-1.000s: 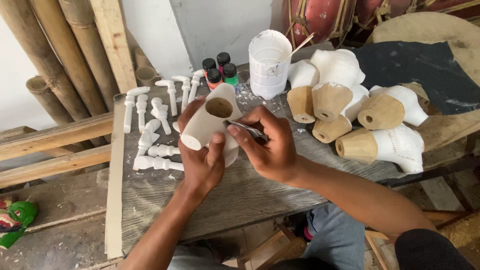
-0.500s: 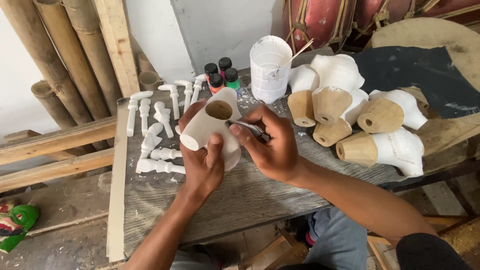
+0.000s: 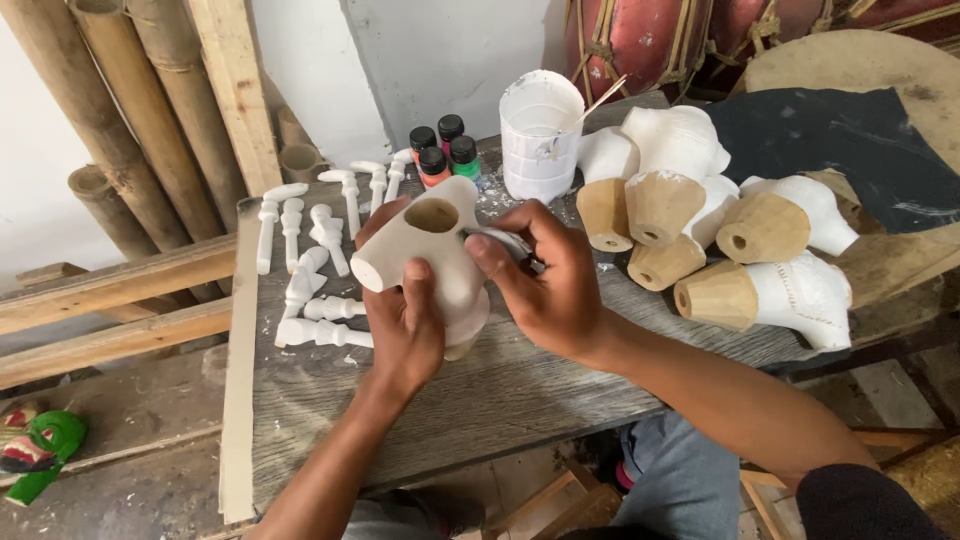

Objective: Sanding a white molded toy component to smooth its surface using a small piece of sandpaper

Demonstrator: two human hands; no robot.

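My left hand point(image 3: 405, 320) grips a white-painted wooden carving point(image 3: 425, 250) with a round hole in its top, held over the grey plank table point(image 3: 450, 400). My right hand point(image 3: 545, 275) presses against the carving's right side and pinches a thin brush point(image 3: 520, 243), mostly hidden by the fingers. Several small white peg-shaped pieces point(image 3: 320, 240) lie on the table just left of my left hand.
Several part-painted wooden carvings point(image 3: 720, 230) are piled at the right. A white paint-smeared cup point(image 3: 540, 135) with a stick and several small paint bottles point(image 3: 440, 150) stand at the back. Bamboo poles point(image 3: 110, 110) lean at the left. A green mask point(image 3: 40, 450) lies on the floor.
The view has shifted slightly. The carving has tilted a little in my left hand, and my right hand with the brush has stayed at its side.
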